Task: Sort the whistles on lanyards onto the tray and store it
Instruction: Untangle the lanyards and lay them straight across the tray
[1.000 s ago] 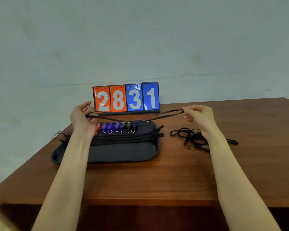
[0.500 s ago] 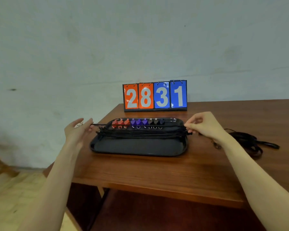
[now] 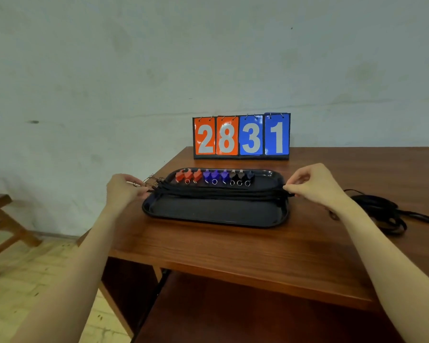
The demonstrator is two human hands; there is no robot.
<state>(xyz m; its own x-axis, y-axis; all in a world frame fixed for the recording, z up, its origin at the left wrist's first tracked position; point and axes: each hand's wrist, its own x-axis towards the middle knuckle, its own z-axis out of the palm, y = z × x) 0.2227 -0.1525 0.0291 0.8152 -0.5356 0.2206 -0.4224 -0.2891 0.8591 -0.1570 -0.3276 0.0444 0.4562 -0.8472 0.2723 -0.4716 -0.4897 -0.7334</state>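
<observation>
Plain pale wall is filling the background, with a wooden stool [image 3: 0, 219] partly cut off at the far left edge and a wooden bench [image 3: 233, 248] carrying everything else. Left hand [image 3: 124, 191] is pinching the left end of the lanyard bundle [image 3: 221, 193], fingers closed on it beside some small metal clips [image 3: 150, 180] that are hard to make out. Bundle is lying stretched across the black tray [image 3: 213, 214], overhanging both short rims; red whistles [image 3: 187, 175], purple whistles [image 3: 214, 176] and dark whistles [image 3: 240, 177] are sitting in a row along the tray's back edge, apparently grouped by colour. A flip scoreboard [image 3: 242, 137] is standing behind the tray, reading 2831. Right hand [image 3: 312, 186] is pinching the right end of the bundle at the tray's right rim, fingers together. Loose lanyards [image 3: 386, 214] are lying in a tangle further right, partly hidden behind the right forearm; whether whistles are attached there, cannot tell. Risks, as judgement: cords hanging over the rims are likely snagging or sliding off when the tray is lifted; tugging the bundle could be dragging the whistle row out of order; the pile at right could get forgotten. Storage spot is not clear, though a dark shelf under the bench is showing.
</observation>
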